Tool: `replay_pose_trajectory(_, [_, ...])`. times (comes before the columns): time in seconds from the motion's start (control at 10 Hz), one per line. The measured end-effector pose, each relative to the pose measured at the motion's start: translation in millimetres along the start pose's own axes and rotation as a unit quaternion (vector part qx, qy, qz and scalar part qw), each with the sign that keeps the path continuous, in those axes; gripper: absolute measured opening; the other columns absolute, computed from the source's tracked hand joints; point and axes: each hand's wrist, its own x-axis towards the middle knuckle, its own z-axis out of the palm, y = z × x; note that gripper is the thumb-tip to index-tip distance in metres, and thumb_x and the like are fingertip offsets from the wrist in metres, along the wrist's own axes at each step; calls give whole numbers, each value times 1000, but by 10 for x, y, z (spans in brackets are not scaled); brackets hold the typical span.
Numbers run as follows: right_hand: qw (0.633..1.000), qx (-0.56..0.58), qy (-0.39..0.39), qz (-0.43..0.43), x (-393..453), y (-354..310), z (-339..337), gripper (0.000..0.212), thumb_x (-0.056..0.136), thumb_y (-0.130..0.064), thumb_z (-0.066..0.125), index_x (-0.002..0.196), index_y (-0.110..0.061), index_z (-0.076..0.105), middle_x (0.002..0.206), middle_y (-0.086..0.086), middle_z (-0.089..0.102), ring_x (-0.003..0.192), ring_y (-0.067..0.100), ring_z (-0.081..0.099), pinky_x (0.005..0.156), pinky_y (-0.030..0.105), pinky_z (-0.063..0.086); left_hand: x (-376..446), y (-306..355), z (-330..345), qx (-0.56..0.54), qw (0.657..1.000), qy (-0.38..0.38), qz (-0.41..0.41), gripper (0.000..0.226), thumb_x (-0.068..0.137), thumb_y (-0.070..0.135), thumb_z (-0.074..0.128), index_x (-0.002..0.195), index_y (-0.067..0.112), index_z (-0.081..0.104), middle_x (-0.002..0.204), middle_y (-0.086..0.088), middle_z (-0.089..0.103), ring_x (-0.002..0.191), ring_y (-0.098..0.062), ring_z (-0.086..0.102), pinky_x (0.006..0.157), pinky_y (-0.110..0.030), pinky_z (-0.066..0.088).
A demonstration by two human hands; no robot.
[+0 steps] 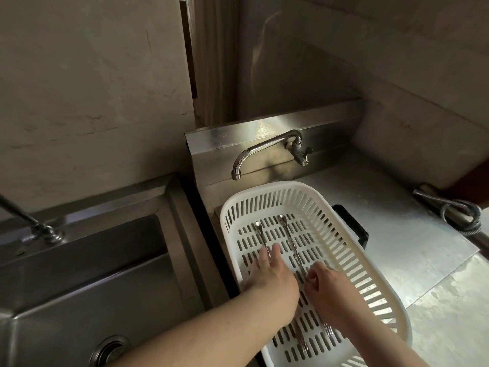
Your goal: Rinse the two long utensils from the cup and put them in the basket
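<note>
A white slotted plastic basket [352,263] sits on the steel counter right of the sink. Two long metal utensils lie lengthwise on its floor. The left utensil [259,231] has its small bowl pointing away from me, and its handle runs under my left hand [270,276], whose fingers are spread flat over it. The right utensil [289,238] is longer with a twisted shaft; my right hand [325,284] has its fingers curled at the shaft's middle. Whether the fingers pinch it is unclear. More metal cutlery ends [328,331] show below my wrists. No cup is visible.
A deep steel sink [79,282] with a drain [108,350] lies to the left. A curved tap [264,149] is mounted on the backsplash above the basket. A black handle [352,226] sticks out beside the basket. A coiled hose [460,213] rests at the far right of the counter.
</note>
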Motion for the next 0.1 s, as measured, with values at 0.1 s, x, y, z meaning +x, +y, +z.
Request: replay_pose_trajectory(0.1, [1000,9,9,-3,-39,-28,-33,5,94,-33,54,93,-29,54,82,-15,56,63,-6,48,47,9,30,-151,-110,-123,-16,986,141,87,80,93,44,47,150,8,4,160,-15,-12,145,-38,-11,114,-53,5])
